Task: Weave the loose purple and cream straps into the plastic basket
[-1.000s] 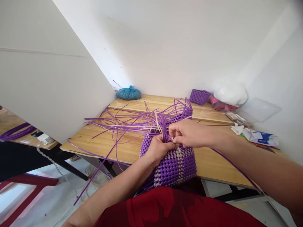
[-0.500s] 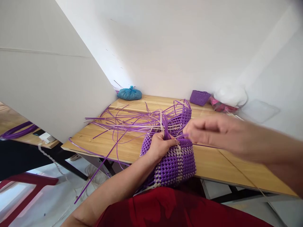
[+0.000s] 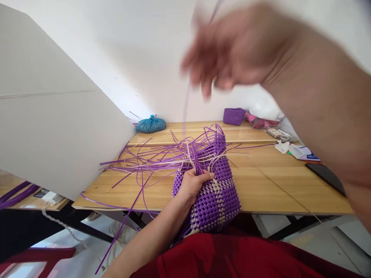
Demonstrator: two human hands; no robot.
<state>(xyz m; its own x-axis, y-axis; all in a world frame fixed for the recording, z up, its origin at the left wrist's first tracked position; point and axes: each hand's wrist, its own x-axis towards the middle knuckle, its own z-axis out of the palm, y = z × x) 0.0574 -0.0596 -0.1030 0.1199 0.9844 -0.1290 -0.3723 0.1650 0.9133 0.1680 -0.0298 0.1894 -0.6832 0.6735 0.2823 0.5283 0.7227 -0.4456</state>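
Hold likely light, springy woven basket (image 3: 210, 202) by rim, pinched in left hand (image 3: 193, 183) at near edge of bench (image 3: 261, 195); cannot tell grip of blurred right hand (image 3: 228, 50)

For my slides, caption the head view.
Left hand grips a boxy purple-and-cream woven-strip basket; blurred right hand raised above.

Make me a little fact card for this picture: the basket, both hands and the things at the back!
Basket: woven basket, purple and cream
Top: loose strips sticking out
Left hand: left hand pinching the basket near the strips, thumb in front
Right hand: right hand up in the air, too blurry to tell its grip
Back of table: blue bag, small purple woven piece
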